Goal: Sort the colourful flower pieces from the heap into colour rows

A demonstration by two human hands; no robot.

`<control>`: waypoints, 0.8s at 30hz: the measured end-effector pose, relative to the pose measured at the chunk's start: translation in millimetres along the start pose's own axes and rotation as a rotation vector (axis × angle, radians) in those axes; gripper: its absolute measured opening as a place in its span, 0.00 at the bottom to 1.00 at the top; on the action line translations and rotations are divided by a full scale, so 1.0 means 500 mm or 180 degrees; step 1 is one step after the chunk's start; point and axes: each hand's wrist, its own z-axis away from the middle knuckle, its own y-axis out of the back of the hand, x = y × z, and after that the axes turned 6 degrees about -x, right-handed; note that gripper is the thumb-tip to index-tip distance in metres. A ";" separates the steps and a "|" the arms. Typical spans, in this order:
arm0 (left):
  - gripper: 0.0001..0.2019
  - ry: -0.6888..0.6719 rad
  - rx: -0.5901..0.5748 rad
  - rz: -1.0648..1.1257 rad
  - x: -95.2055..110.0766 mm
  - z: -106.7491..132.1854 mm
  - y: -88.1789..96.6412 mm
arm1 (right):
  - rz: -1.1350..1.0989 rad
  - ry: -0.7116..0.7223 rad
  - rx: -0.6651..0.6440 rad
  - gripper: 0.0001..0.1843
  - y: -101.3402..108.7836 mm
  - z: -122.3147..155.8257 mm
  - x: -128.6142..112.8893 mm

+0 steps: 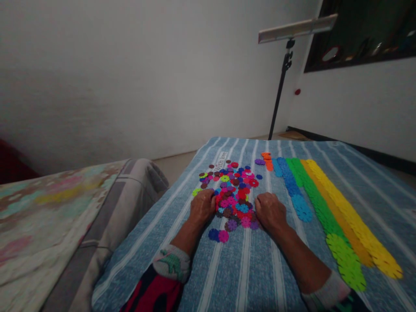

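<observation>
My left grip (203, 206) and right grip (270, 211), both curled, one pile of discs (229, 201) between them on one striped cloth (260, 264), whether clamped on any I cannot tell, one yellow row (352, 214) at right

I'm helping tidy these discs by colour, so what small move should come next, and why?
Probably have the right hand pick up the light-blue disc from the mixed pile: it lies close to that hand, amid other colours, while a matching light-blue cluster sits at the near end of the darker blue row.
</observation>
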 end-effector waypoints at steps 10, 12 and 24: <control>0.12 -0.0141 0.0251 0.0475 -0.018 -0.009 -0.019 | -0.0208 0.0546 -0.0013 0.13 -0.011 0.004 -0.013; 0.13 -0.0005 0.0344 0.0471 -0.025 -0.013 -0.020 | -0.0240 0.0580 0.0007 0.13 -0.012 0.004 -0.011; 0.14 0.0445 -0.0332 -0.0075 -0.032 -0.069 0.030 | -0.0423 0.0637 0.0090 0.10 -0.030 -0.003 0.001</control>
